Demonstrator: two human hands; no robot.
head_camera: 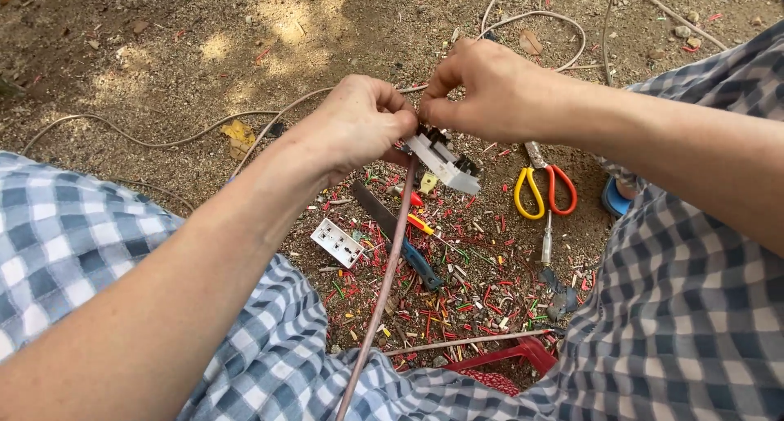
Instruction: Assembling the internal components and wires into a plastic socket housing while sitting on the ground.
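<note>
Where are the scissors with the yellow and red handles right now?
In the head view, the scissors lie on the dirt ground just below the right hand, right of the white socket part both hands hold.

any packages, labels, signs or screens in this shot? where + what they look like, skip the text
None in view: no package, label, sign or screen.
Closest thing: white socket faceplate, on the dirt below the left hand, rectangular, rows of dark slots.
White plastic part, held between the left hand and the right hand, blocky with dark fittings, no visible label.
</note>
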